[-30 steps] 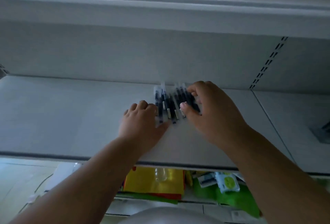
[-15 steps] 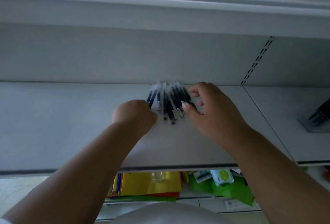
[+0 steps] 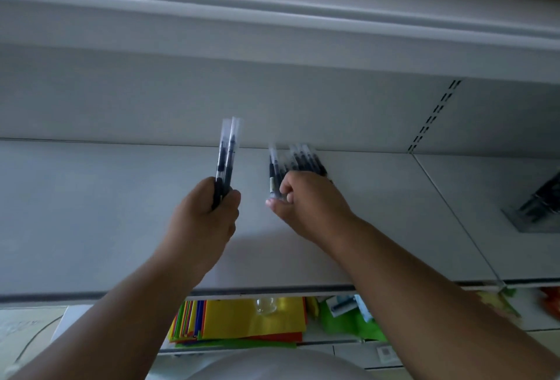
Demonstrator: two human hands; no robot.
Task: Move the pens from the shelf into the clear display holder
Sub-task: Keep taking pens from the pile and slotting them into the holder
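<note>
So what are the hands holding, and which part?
The left hand grips two pens by their lower ends. The right hand grips the pile of pens on the shelf by its near ends.

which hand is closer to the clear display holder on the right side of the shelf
Right. The right hand is at the pile of pens mid-shelf, nearer the clear display holder. The left hand holds two pens farther left.

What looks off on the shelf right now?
Nothing damaged or spilled. The loose pens under the right hand lie fanned, not parallel. The left hand holds two pens upright.
</note>
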